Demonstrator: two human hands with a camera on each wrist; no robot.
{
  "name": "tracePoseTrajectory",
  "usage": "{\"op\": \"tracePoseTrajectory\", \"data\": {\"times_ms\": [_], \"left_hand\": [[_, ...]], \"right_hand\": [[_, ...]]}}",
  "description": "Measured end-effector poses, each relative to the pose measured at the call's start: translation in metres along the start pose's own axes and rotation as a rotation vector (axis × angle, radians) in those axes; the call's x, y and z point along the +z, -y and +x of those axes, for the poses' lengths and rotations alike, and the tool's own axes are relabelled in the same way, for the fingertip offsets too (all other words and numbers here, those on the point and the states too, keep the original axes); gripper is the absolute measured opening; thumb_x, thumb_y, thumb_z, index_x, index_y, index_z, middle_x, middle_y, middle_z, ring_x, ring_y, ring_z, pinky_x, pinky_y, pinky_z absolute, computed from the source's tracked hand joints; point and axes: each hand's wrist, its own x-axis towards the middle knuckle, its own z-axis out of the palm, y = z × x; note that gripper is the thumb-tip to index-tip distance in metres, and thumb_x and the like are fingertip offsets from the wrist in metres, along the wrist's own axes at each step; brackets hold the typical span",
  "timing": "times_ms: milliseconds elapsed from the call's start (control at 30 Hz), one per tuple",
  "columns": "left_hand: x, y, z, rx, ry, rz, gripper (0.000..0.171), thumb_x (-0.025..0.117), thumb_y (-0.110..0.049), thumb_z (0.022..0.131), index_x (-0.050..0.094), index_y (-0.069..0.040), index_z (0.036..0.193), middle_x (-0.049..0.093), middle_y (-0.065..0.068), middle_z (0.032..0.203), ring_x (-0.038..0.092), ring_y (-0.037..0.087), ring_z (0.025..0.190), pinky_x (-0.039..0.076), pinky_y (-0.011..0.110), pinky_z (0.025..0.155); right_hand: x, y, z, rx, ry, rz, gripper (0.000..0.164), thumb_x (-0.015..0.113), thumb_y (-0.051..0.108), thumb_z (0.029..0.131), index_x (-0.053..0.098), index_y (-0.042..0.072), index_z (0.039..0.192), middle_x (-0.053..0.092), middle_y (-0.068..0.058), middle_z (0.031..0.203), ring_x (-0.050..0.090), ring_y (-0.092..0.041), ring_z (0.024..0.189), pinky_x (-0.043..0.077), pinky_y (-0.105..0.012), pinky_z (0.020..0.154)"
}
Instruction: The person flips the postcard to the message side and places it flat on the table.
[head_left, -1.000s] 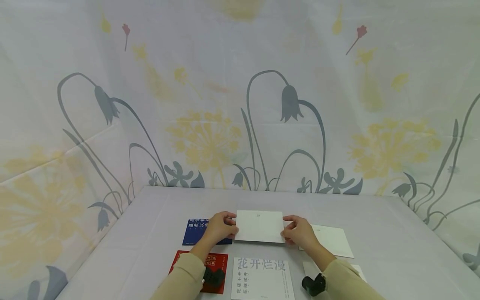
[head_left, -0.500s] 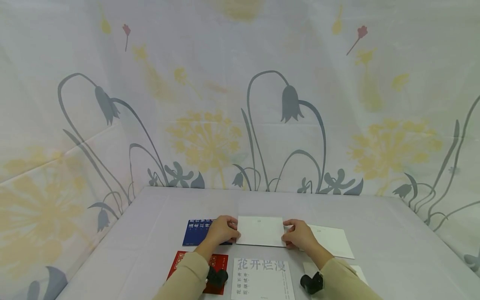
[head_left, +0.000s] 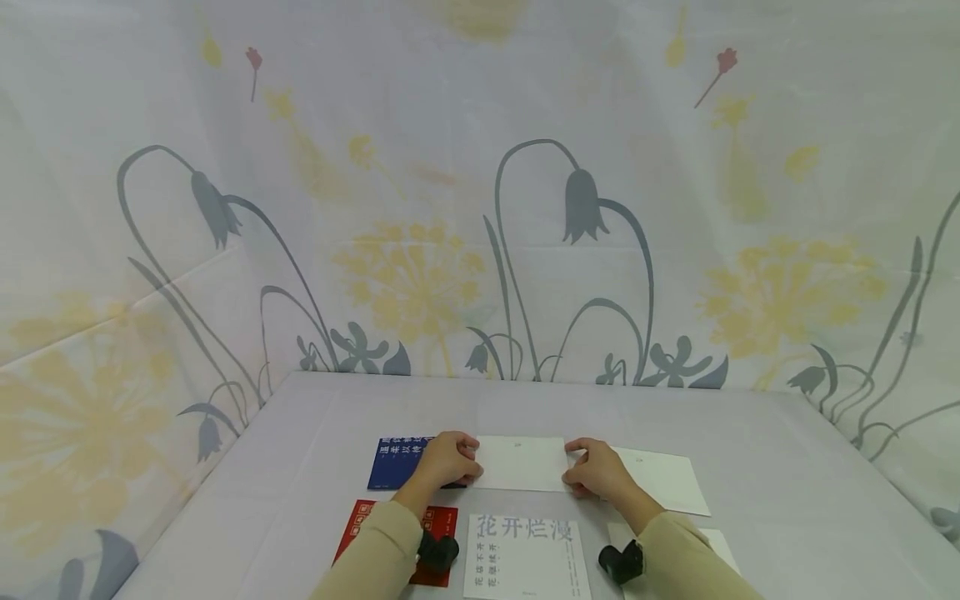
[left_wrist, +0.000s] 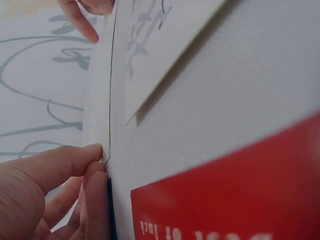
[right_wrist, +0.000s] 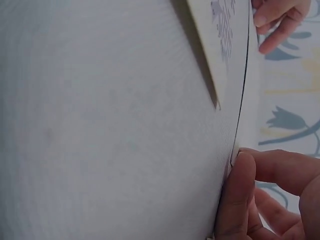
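White card point(head_left: 522, 463) held at both short ends, low over the worktop point(head_left: 765, 467), nearly flat against it. Left hand point(head_left: 442, 459) pinches the card's left edge; left wrist view shows thumb and fingers point(left_wrist: 75, 165) closed on a corner of it. Right hand point(head_left: 597, 468) pinches the right edge the same way; fingers point(right_wrist: 245, 190) narrow, clamped on the card's corner.

Around the card: blue card point(head_left: 393, 461) just left of it, partly under the left hand. Second white card point(head_left: 663, 482) just right of it, behind the right hand. Printed sheet with large grey characters point(head_left: 525, 555) just nearer the person than the card. Red card point(head_left: 397, 527) left of that sheet, nearer than the blue one.

Judged step: setting the held card down in the gap between the blue card and the second white one. Next move likely calls for settling it flat, edges square with its neighbours, then easing both pinches off without dragging it.
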Motion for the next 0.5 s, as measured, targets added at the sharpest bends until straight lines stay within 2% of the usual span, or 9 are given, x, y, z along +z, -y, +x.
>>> {"op": "tracePoseTrajectory", "data": {"times_ms": [167, 333, 500], "left_hand": [[-0.002, 0.0003, -0.0001, -0.025, 0.014, -0.063, 0.039, 0.073, 0.005, 0.07, 0.062, 0.005, 0.107, 0.056, 0.01, 0.079, 0.062, 0.018, 0.059, 0.055, 0.03, 0.054], [-0.0056, -0.0007, -0.0041, 0.013, 0.021, -0.084, 0.041, 0.073, 0.003, 0.074, 0.059, 0.006, 0.113, 0.056, 0.008, 0.079, 0.059, 0.014, 0.058, 0.055, 0.03, 0.054], [-0.01, -0.0013, -0.0087, 0.046, 0.017, -0.102, 0.043, 0.073, 0.0, 0.077, 0.058, 0.005, 0.116, 0.057, 0.007, 0.083, 0.059, 0.013, 0.062, 0.055, 0.029, 0.058]], "right_hand": [[-0.0012, -0.0014, 0.0001, -0.018, -0.011, 0.015, 0.048, 0.068, -0.004, 0.072, 0.055, -0.007, 0.117, 0.052, -0.007, 0.07, 0.053, -0.014, 0.051, 0.05, -0.026, 0.049], [-0.0043, -0.0014, -0.0025, -0.041, -0.034, 0.026, 0.044, 0.069, -0.002, 0.075, 0.056, -0.005, 0.117, 0.053, -0.007, 0.072, 0.054, -0.015, 0.051, 0.046, -0.027, 0.048], [-0.008, 0.0011, -0.0076, -0.082, -0.039, 0.095, 0.043, 0.069, -0.004, 0.076, 0.055, -0.005, 0.117, 0.052, -0.008, 0.073, 0.054, -0.016, 0.053, 0.051, -0.029, 0.051]]}}
